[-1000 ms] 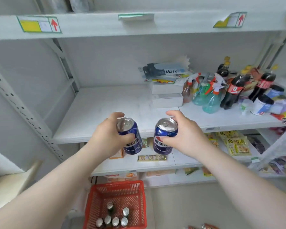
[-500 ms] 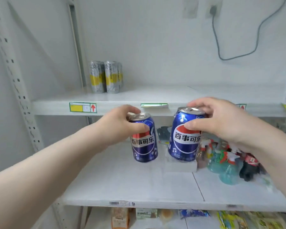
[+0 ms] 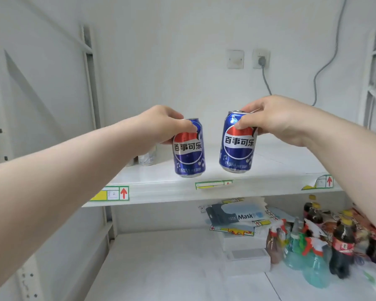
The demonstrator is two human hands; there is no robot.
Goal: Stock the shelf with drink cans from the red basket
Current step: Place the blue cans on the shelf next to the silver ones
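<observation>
My left hand grips a blue Pepsi can by its upper half. My right hand holds a second blue Pepsi can near its top rim. Both cans are upright, side by side, just above the front part of the white upper shelf. Whether their bases touch the shelf I cannot tell. Silver cans stand further back on that shelf, mostly hidden behind my left forearm. The red basket is out of view.
Price tags with red arrows line the upper shelf's front edge. On the lower shelf lie mask packs, white boxes, spray bottles and cola bottles. A socket and cable are on the back wall.
Both hands rose with their cans from in front of the lower shelf to the upper shelf and reached forward over its front edge. The view tilted up and the basket left the frame.
</observation>
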